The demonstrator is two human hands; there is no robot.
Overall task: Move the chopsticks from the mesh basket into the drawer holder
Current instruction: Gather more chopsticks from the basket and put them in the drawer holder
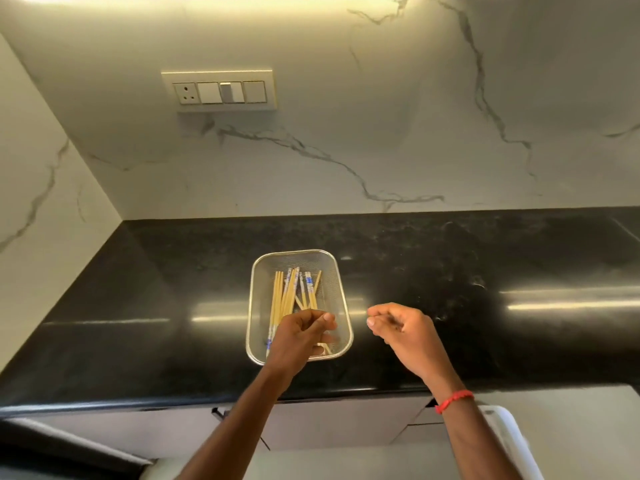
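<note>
Item: mesh basket (252, 296), steel, oblong, standing at dial centre on a black polished countertop (485, 265); contents, chopsticks (287, 292), pale wood with blue-printed ends, lying loose and crossed, tips toward 12 o'clock. Left hand (298, 337): over the basket's 6 o'clock end, fingers curled down onto the bundle; blur leaves it unclear whether they grasp any sticks. Right hand (401, 327): at 3 o'clock, just beside the rim, fingers loosely bent, nothing held; red band (453, 400) on the wrist. Drawer holder: not in view. Hazards, as judged: a partial grab of crossed sticks would likely drag strays over the rim onto the slick stone, where they roll; the light basket may slide or tip if pulled unsteadied. Surroundings: white veined marble wall (346, 133) from 9 to 3 o'clock, lit from above; switch plate (219, 91) at 11 o'clock; pale cabinet fronts (329, 420) at 6 o'clock
</note>
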